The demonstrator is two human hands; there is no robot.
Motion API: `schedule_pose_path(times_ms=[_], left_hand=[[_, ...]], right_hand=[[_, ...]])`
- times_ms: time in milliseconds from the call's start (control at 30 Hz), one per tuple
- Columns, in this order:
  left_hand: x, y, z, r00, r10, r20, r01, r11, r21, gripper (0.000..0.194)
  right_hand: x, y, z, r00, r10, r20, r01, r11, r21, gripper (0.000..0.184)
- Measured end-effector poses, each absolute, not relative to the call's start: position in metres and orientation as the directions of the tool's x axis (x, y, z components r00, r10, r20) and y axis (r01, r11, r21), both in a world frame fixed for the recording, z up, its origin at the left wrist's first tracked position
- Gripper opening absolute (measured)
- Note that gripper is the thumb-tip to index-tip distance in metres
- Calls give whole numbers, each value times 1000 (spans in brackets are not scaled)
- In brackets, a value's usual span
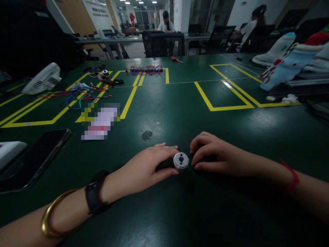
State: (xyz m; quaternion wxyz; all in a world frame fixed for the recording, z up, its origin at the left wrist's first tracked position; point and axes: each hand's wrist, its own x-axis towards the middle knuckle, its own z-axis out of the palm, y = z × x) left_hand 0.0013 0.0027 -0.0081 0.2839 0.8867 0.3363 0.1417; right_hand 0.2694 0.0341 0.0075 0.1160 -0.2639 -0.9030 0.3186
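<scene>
A small round metal motor (181, 160) stands upright on the dark green table, its face up with a dark centre and small holes. My left hand (154, 163) has thumb and fingers closed around its left side. Just right of the motor, apart from it, my right hand (216, 154) rests low over the table with its fingers curled. Its thumb and index fingertips come together near the tabletop, and anything between them is too small or hidden to make out.
On the left lie a phone (36, 159), a blurred-out card (101, 123) and loose wires (77, 94). Farther back are a white fan (42, 79), a wire bundle (144, 70) and a screwdriver (177, 59). A blue boot-shaped item (288, 68) stands at right. Two people sit beyond.
</scene>
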Motion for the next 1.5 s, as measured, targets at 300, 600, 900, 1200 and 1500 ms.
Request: schedule_pose_path(times_ms=[300,600,900,1200,1500], left_hand=[[1,3,-10,733,677,69,514,-616,597,41],[1,3,-10,731,680,57,520,-609,599,44],[0,4,-11,734,676,67,515,-618,594,45],[0,4,-11,730,681,62,523,-614,590,44],[2,4,-10,733,676,75,513,-622,592,41]], right_hand=[[268,34,1,-837,544,65,406,696,-593,16],[280,45,2,-450,875,178,296,334,-895,12],[300,81,-18,-26,990,137,257,139,-956,20],[284,58,1,-620,768,161,562,578,-592,13],[265,29,8,-830,556,55,460,736,-497,17]])
